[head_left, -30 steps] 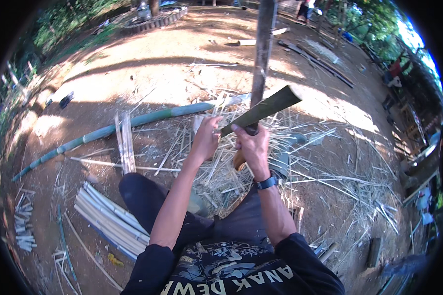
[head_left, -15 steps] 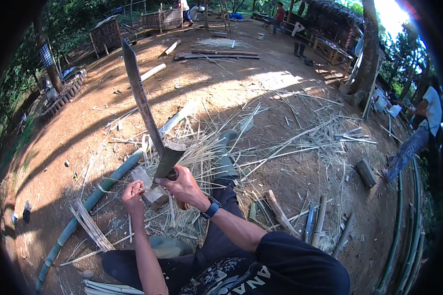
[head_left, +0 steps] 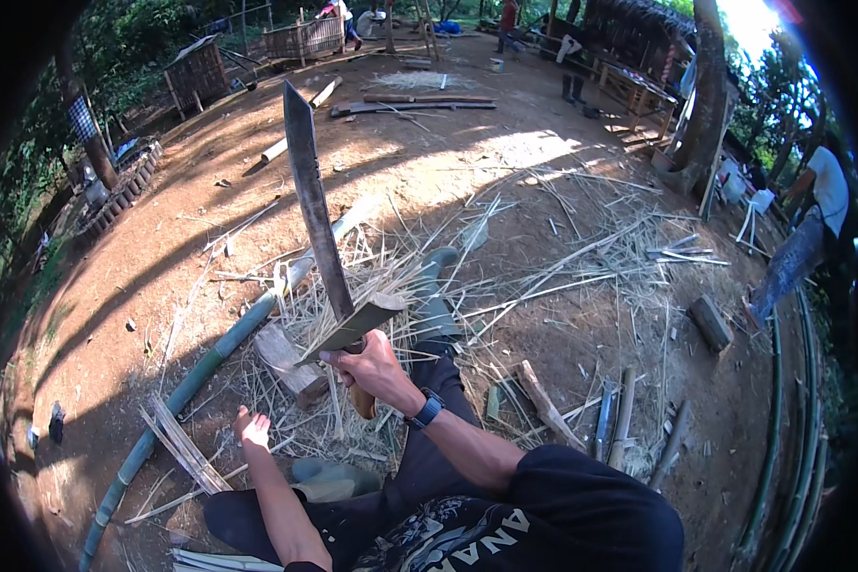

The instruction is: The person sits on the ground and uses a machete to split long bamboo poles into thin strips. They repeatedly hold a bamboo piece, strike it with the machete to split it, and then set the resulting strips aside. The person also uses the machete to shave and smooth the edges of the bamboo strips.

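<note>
My right hand [head_left: 379, 370] grips a machete [head_left: 316, 195], its long dark blade pointing up and away. Part of its brown wooden handle shows below the fist. A flat green-brown piece, apparently split bamboo [head_left: 357, 328], lies slanted across the blade's base against my right fingers. My left hand [head_left: 253, 427] is apart from the machete, low over my left knee, fingers stretched out and holding nothing visible. Between and beyond the hands rests a wooden block [head_left: 290, 362] on loose shavings.
A long green bamboo pole [head_left: 186, 391] runs along my left, beside split strips [head_left: 186, 446]. Shavings [head_left: 582, 267] litter the ground around my boot [head_left: 435, 296]. Wood pieces [head_left: 549, 408] and a blue-grey blade-like strip [head_left: 603, 419] lie right. A person [head_left: 820, 205] is at the far right.
My left hand has pulled back toward me, away from the machete and bamboo piece. My right hand has shifted slightly right, and the blade and bamboo piece have tilted right.
</note>
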`<state>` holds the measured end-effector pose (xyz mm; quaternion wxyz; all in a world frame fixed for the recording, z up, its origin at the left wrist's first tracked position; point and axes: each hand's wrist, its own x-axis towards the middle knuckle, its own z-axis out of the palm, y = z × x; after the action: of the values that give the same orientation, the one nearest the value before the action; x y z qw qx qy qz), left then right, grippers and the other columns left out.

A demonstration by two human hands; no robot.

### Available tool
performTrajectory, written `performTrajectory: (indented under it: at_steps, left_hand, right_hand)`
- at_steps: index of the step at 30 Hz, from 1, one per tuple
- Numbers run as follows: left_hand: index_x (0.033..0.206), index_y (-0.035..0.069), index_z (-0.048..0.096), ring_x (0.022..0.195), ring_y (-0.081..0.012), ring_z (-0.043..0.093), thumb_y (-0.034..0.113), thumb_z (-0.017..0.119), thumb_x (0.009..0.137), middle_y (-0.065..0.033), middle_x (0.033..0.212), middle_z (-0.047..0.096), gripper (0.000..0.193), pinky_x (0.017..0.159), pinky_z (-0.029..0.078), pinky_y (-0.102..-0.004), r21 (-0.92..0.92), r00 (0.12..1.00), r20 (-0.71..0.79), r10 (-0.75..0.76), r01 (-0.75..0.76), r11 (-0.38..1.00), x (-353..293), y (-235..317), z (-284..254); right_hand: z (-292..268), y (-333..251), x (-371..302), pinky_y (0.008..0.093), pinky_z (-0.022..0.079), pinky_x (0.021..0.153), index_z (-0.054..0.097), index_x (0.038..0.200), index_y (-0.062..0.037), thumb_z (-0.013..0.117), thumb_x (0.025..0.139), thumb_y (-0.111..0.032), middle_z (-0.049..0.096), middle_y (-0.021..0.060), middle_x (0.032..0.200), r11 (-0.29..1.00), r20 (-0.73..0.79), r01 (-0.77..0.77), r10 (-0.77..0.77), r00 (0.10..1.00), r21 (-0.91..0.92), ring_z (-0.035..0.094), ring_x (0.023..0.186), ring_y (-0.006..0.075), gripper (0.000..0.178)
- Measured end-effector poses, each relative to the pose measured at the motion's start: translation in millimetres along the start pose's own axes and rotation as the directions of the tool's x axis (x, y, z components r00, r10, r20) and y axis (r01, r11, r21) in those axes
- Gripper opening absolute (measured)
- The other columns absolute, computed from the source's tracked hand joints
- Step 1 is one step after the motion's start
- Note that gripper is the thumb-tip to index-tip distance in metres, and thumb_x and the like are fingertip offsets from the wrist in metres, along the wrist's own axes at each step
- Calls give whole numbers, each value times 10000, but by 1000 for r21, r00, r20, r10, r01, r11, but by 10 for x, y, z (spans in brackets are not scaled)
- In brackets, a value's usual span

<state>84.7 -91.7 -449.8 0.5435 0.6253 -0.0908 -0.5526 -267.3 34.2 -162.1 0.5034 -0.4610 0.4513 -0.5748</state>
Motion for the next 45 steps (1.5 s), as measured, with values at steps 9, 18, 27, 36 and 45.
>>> performTrajectory:
  at_steps: [9, 18, 27, 36, 45]
  left_hand:
    - [1301, -121, 332, 1193, -451, 487, 373, 293, 1018, -306, 1336, 432, 571, 1008, 432, -555, -548, 766, 596, -242, 608, 575, -65, -432, 882]
    - [1444, -30, 40, 1304, -501, 312, 488, 576, 888, -295, 1437, 212, 929, 1001, 317, -676, 98, 758, 341, -556, 560, 823, -605, -987, 1107]
    - [1467, -22, 94, 1346, -474, 279, 392, 397, 993, -277, 1507, 145, 699, 1042, 282, -660, 149, 734, 339, -588, 575, 804, -2017, -1888, 1464]
    - [1064, -48, 518, 957, -355, 637, 311, 320, 1028, -212, 1128, 613, 411, 847, 547, -455, -393, 678, 623, -390, 703, 593, -1503, -1452, 1498]
    - [1259, -48, 459, 1171, -288, 552, 273, 459, 995, -170, 1249, 565, 415, 1011, 467, -403, -547, 703, 636, 318, 120, 829, -2666, 845, 1641]
  right_hand:
    - [-145, -3, -443, 215, 412, 468, 647, 966, 23, 706, 864, -142, 559, -23, 655, 985, -37, -22, 29, 999, 173, 477, 526, 36, 202]
    - [-697, 57, -604, 293, 466, 480, 539, 768, -27, 669, 842, -65, 505, 14, 601, 945, -368, 97, 26, 929, 312, 505, 485, 121, 155]
    - [-964, -85, -920, 303, 467, 486, 539, 799, -34, 670, 847, -75, 489, 15, 606, 945, -434, 46, 105, 895, 324, 498, 497, 115, 145]
    - [-1311, -550, -1197, 316, 474, 520, 502, 811, -68, 664, 862, -139, 432, -9, 609, 919, -465, 123, 72, 882, 375, 483, 518, 123, 184]
    - [-1855, -220, -1272, 280, 429, 557, 470, 787, -128, 575, 937, -157, 386, -64, 607, 639, -560, 330, 192, 806, 694, 427, 533, 61, 186]
